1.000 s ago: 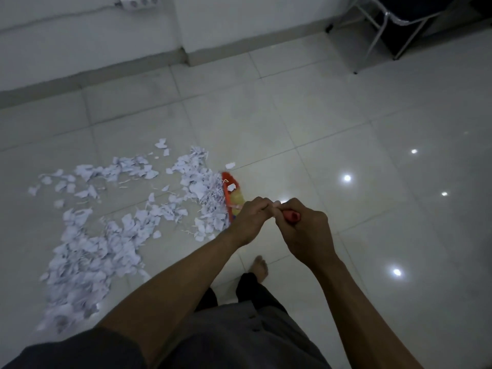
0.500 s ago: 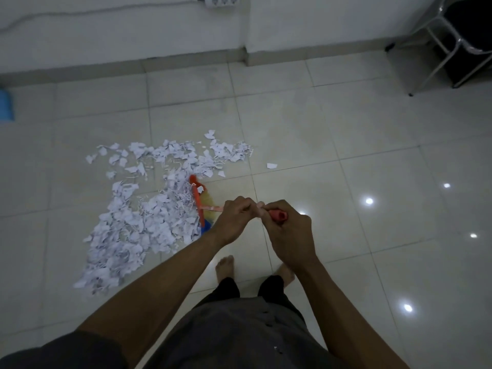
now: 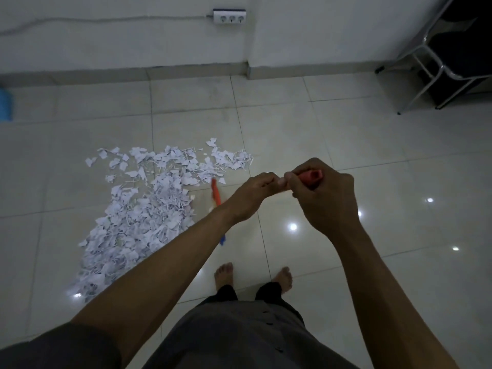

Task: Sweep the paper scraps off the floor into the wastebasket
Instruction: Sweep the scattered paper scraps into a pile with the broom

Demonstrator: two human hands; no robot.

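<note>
- A white power strip [image 3: 230, 16] was mounted on the far wall, with its cable running left along the wall.
- A metal-framed chair [image 3: 463, 57] stood at the far right, well apart from the work area.
- A blue object [image 3: 5, 103] sat at the far left and was cut by the frame edge. Its identity could not be determined.
- The floor [image 3: 346, 129] was glossy pale tile, with bright light reflections on the right side.
- The paper scraps [image 3: 138, 209] lay on the floor left of centre. A dense heap ran from the near left toward the far side, and a thinner band extended right along its far edge.
- The broom [image 3: 216, 193] had a blurred orange head at the right edge of the heap, just beside the scraps. A blue tip showed lower down, under the forearm.
- The left forearm crossed in front of the near right part of the heap and hid the middle of the broom head.
- Two bare feet [image 3: 223, 274] stood near, to the right of the heap and apart from it.
- The right hand [image 3: 327, 198] was clenched round the red top end of the broom handle. The open end of the handle protruded above the fingers.
- The left hand [image 3: 253, 195] sat immediately left of the right hand, touching it. Its grip was curled round the handle, which was hidden inside the fist.
</note>
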